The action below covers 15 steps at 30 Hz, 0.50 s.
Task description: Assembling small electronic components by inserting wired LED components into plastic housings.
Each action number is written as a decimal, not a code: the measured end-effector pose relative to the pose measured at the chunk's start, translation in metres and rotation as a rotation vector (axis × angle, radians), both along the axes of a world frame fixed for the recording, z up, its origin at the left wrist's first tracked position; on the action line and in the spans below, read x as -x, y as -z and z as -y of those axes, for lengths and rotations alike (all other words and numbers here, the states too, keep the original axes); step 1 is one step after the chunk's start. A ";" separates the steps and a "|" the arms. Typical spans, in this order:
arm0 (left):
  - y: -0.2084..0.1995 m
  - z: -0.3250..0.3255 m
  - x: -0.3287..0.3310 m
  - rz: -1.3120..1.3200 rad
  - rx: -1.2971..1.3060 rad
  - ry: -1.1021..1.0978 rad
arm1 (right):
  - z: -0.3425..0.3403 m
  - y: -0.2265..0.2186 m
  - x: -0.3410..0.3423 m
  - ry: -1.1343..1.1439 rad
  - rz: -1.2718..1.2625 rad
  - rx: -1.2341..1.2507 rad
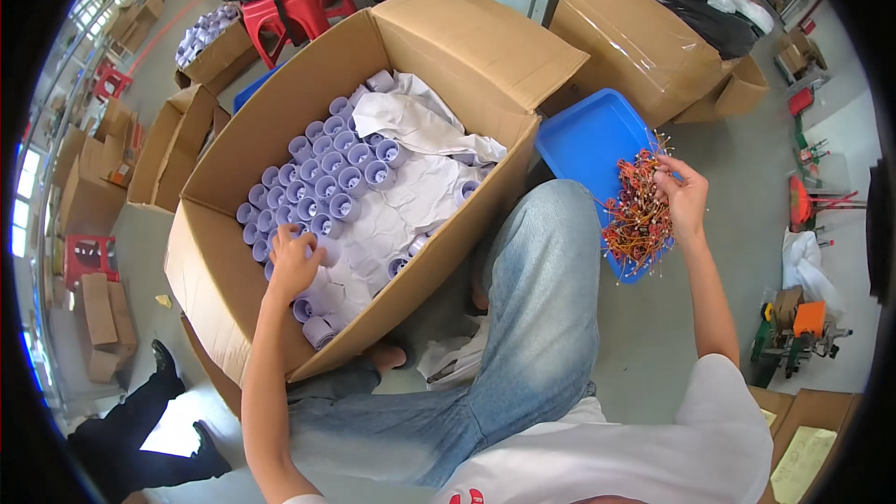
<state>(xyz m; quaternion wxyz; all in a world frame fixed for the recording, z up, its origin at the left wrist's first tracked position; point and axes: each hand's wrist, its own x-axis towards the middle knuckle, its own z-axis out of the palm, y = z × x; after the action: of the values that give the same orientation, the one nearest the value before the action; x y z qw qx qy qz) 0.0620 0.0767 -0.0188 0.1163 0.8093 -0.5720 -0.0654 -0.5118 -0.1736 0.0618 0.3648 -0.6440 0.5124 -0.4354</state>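
A big open cardboard box (280, 98) stands in front of me, with rows of small lavender plastic cups (315, 171) on its left side. My left hand (293, 266) reaches into it, fingers curled at a lavender cup (329, 250) near the lower rows. To the right, a blue plastic tray (581, 135) holds a tangled heap of red and orange wires (635, 219) with small pale ends. My right hand (686, 198) is at the heap's right edge, thumb and fingers pinched on some wires. Its fingertips are partly hidden among the wires.
Crumpled white paper (411, 189) covers the box's right half. Beyond stand a red stool (303, 5), with a person by it, and a taped carton (644, 37) with black plastic. Another person's legs (140, 439) show at lower left. My jeans-clad knee (551, 252) rises between box and tray.
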 end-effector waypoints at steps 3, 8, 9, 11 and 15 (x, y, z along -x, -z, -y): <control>-0.040 -0.009 -0.001 -0.598 0.104 -0.102 | 0.001 -0.010 -0.007 0.035 0.362 -0.155; -0.104 -0.021 0.051 -1.545 0.508 -0.163 | 0.010 -0.038 -0.016 -0.227 -0.084 -0.254; -0.117 -0.020 0.062 -1.621 0.529 -0.099 | 0.012 -0.038 -0.017 -0.332 -0.221 -0.301; -0.132 -0.020 0.078 -1.649 0.598 -0.098 | 0.012 -0.043 -0.031 -0.351 -0.188 -0.277; -0.135 -0.020 0.106 -1.805 0.723 -0.200 | 0.008 -0.076 -0.051 -0.304 0.038 -0.125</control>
<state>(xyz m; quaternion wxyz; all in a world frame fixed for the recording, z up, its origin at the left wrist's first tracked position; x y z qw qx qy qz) -0.0436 0.0965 0.1166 0.7568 0.4152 -0.1822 -0.4709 -0.4610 -0.1814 0.1377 0.4754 -0.6819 0.4281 -0.3547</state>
